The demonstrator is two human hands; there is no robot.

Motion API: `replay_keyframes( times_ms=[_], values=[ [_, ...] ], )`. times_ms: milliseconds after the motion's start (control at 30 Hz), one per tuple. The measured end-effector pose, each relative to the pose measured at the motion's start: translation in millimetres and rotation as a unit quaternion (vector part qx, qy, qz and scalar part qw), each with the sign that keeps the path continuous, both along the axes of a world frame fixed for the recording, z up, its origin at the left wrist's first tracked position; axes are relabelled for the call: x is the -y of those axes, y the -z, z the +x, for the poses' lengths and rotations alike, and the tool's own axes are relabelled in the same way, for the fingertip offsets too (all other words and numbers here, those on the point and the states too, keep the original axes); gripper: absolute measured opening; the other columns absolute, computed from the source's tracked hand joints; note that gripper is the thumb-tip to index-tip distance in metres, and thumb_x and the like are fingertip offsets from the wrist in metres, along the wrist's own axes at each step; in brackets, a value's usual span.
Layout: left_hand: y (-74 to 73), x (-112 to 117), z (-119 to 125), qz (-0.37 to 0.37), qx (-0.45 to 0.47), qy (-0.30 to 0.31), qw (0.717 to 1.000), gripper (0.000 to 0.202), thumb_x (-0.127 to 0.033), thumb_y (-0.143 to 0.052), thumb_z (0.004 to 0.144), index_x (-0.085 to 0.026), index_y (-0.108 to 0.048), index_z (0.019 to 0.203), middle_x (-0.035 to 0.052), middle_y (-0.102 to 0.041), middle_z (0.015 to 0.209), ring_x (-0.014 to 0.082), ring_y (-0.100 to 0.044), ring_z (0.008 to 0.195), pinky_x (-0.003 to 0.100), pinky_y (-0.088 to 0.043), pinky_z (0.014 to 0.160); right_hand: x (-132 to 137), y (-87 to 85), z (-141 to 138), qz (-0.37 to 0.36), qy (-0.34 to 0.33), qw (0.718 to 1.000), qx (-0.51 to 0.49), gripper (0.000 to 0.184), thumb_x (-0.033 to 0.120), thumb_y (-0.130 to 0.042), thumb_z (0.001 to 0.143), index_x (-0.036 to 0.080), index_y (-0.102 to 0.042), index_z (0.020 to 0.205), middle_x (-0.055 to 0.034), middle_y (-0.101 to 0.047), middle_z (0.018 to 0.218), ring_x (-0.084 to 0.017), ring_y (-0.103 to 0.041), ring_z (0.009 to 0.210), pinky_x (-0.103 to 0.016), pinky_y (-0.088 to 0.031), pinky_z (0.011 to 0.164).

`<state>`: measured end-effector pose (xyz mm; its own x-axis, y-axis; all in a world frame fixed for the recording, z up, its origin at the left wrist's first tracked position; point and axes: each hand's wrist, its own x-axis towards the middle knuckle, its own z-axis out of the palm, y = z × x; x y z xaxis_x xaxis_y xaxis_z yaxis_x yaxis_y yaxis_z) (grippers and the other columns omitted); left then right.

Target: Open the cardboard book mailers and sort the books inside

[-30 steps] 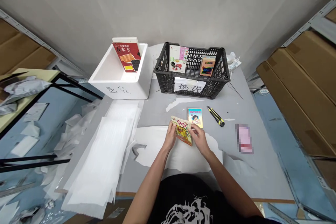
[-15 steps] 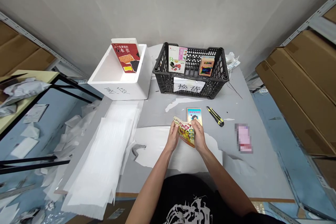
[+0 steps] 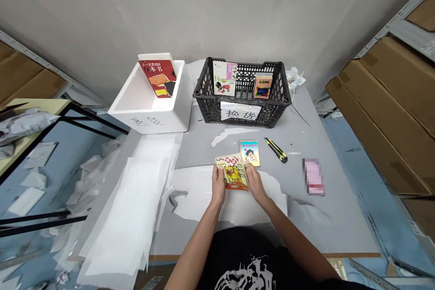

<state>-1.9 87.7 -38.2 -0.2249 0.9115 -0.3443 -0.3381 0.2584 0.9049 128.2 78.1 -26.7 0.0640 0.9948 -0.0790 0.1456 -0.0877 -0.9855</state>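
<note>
Between my two hands is a small yellow booklet (image 3: 232, 173) with cartoon figures on its cover, face up and above the table. My left hand (image 3: 218, 186) grips its left edge, thumb on top. On the opposite edge my right hand (image 3: 254, 183) is closed round the booklet. Just beyond it a small blue and yellow book (image 3: 250, 150) lies on the table, its lower left corner covered by the booklet. A yellow and black box cutter (image 3: 276, 150) lies to the right of that book.
A white foam box (image 3: 149, 120) holding a red book (image 3: 159, 77) stands at the back left. Beside it is a black plastic crate (image 3: 243, 113) with several books. White sheets (image 3: 125, 217) are stacked at the left; a blurred pink object (image 3: 314, 176) lies at the right.
The booklet has flattened out and turned its cover up towards me, and has shifted slightly left with both hands. More of the blue book shows. The whole view has shifted a little.
</note>
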Motion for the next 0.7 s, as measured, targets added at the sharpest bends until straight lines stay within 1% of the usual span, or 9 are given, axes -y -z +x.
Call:
replay_keyframes(
  times_ms=[67,133,267,367,433,467,533,600,700],
  values=[
    [4.7,5.1,-1.4,-0.036,0.015,-0.028,0.999,0.036,-0.054,-0.055,0.077,-0.02,-0.047,0.085,-0.0017,-0.059,0.079,0.0131,-0.059,0.071,0.027,-0.049,0.068,20.1,19.5,-1.2,-0.006,-0.025,0.998,0.062,0.028,0.046,-0.038,0.089,0.022,-0.046,0.076,0.0006,-0.052,0.073,-0.015,-0.05,0.069,-0.026,-0.039,0.065],
    [10.7,7.8,-0.7,-0.062,0.011,-0.027,0.998,0.037,-0.055,-0.057,0.075,-0.02,-0.046,0.082,-0.0025,-0.058,0.075,0.013,-0.059,0.067,0.027,-0.049,0.065,35.6,34.3,-4.0,-0.02,-0.013,0.996,0.085,0.027,0.044,-0.035,0.089,0.023,-0.043,0.074,0.0023,-0.048,0.065,-0.014,-0.047,0.06,-0.026,-0.036,0.058],
    [21.7,0.8,8.5,-0.094,0.013,-0.018,0.995,0.039,-0.057,-0.056,0.074,-0.02,-0.045,0.08,-0.0024,-0.058,0.071,0.0146,-0.06,0.065,0.029,-0.049,0.062,39.8,44.1,-3.5,-0.027,0.029,0.996,0.078,0.029,0.044,-0.032,0.09,0.024,-0.04,0.072,0.0039,-0.045,0.059,-0.013,-0.044,0.053,-0.025,-0.033,0.052],
    [26.5,-18.8,21.2,-0.081,-0.017,0.024,0.996,0.032,-0.05,-0.051,0.078,-0.02,-0.049,0.087,0.0016,-0.062,0.08,0.0172,-0.062,0.073,0.031,-0.05,0.066,23.2,44.0,8.7,-0.036,0.056,0.996,0.058,0.031,0.048,-0.03,0.091,0.023,-0.043,0.077,0.0018,-0.051,0.065,-0.014,-0.047,0.056,-0.025,-0.036,0.053],
    [29.1,-37.7,31.6,-0.036,-0.08,0.072,0.994,0.025,-0.038,-0.049,0.081,-0.019,-0.053,0.096,0.0053,-0.065,0.093,0.019,-0.062,0.085,0.032,-0.05,0.074,6.4,44.9,21.7,-0.048,0.084,0.993,0.068,0.034,0.05,-0.028,0.091,0.022,-0.045,0.081,-0.0005,-0.055,0.07,-0.015,-0.051,0.061,-0.026,-0.038,0.055],
    [30.7,-48.0,37.1,-0.013,-0.136,0.099,0.986,0.024,-0.031,-0.048,0.081,-0.019,-0.055,0.101,0.0063,-0.065,0.099,0.0197,-0.061,0.091,0.032,-0.049,0.079,-3.2,45.7,28.8,-0.056,0.095,0.99,0.091,0.036,0.05,-0.025,0.092,0.022,-0.046,0.083,-0.0016,-0.057,0.072,-0.015,-0.052,0.063,-0.026,-0.039,0.056],
    [35.7,-67.7,48.0,0.01,-0.261,0.153,0.953,0.034,-0.018,-0.047,0.078,-0.018,-0.055,0.111,0.008,-0.064,0.106,0.0215,-0.058,0.101,0.033,-0.046,0.087,-23.0,48.1,42.5,-0.088,0.092,0.973,0.191,0.038,0.045,-0.02,0.094,0.02,-0.049,0.089,-0.003,-0.059,0.075,-0.016,-0.054,0.066,-0.026,-0.039,0.058],
    [43.1,-83.0,57.8,0.001,-0.351,0.188,0.917,0.046,-0.009,-0.047,0.073,-0.015,-0.054,0.117,0.0104,-0.063,0.106,0.0237,-0.055,0.106,0.034,-0.043,0.091,-41.1,51.4,53.3,-0.13,0.072,0.941,0.304,0.038,0.037,-0.018,0.095,0.019,-0.051,0.098,-0.0045,-0.06,0.078,-0.017,-0.056,0.068,-0.026,-0.039,0.06],
    [56.9,-93.4,68.1,-0.02,-0.386,0.206,0.899,0.054,-0.002,-0.047,0.066,-0.01,-0.054,0.12,0.0143,-0.061,0.107,0.0268,-0.052,0.11,0.036,-0.039,0.096,-59.3,58.4,61.7,-0.165,0.054,0.905,0.388,0.032,0.028,-0.028,0.094,0.016,-0.055,0.108,-0.0088,-0.062,0.085,-0.021,-0.058,0.08,-0.028,-0.04,0.067]
  ],
)
